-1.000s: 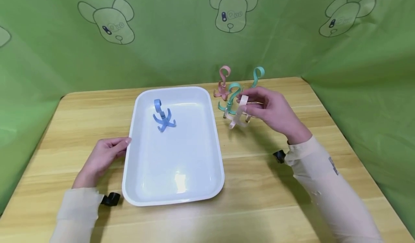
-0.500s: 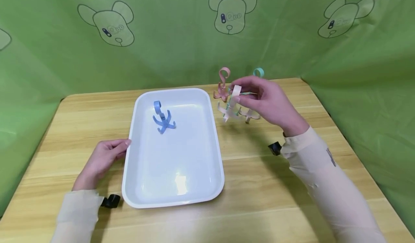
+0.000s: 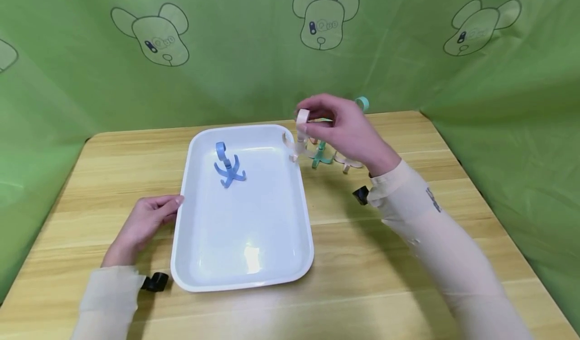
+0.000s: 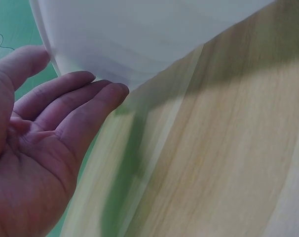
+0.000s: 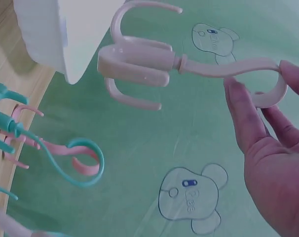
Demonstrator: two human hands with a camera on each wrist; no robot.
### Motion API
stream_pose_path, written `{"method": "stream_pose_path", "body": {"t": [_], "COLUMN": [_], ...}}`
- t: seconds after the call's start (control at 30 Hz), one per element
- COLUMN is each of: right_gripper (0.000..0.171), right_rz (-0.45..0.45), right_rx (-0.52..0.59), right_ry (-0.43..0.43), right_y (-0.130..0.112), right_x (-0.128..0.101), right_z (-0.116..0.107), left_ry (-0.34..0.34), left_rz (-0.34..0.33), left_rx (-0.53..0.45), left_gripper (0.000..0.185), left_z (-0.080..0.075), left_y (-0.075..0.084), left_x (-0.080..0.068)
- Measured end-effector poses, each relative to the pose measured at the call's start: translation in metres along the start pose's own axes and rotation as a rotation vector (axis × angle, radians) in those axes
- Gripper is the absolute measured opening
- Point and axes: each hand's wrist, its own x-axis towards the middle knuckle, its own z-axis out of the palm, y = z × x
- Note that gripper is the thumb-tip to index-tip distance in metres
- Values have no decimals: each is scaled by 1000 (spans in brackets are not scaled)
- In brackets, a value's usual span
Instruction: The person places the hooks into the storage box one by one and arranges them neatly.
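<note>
My right hand (image 3: 337, 126) pinches the looped top of a cream multi-prong hook (image 3: 296, 138) and holds it in the air over the right rim of the white tray (image 3: 290, 259). In the right wrist view the fingers (image 5: 248, 118) pinch the loop of the cream hook (image 5: 139, 64), whose prongs hang free. A blue hook (image 3: 228, 164) stands inside the tray at its far left. My left hand (image 3: 145, 219) rests on the table, fingers straight against the tray's left rim (image 4: 90, 64).
Behind the right hand stand a teal hook (image 3: 320, 154), another teal hook (image 3: 361, 103) and part of a cream one (image 3: 348, 162) on the wooden table (image 3: 408, 289). Pink and teal hooks (image 5: 75, 158) show in the right wrist view. Green cloth walls in the table.
My right hand has lifted the cream hook off the table and carried it left, from among the standing hooks to over the tray's right rim. The left hand has not moved.
</note>
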Motion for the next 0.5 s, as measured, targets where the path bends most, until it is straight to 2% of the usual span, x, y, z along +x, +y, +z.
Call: {"method": "stream_pose_path", "body": {"t": [0.23,0.5], "right_gripper": [35,35], "right_rz": [2,29], "right_rx": [19,-12], "right_ry": [-76,-129], "right_y": [3,15], "right_x": [19,36], "right_z": [16,29], "left_ry": [5,2], "left_rz": [-15,-5], "left_rx": [47,17], "left_gripper": [51,48], "left_z": [-1,0], "left_y": [1,-1], "left_x": [0,1]}}
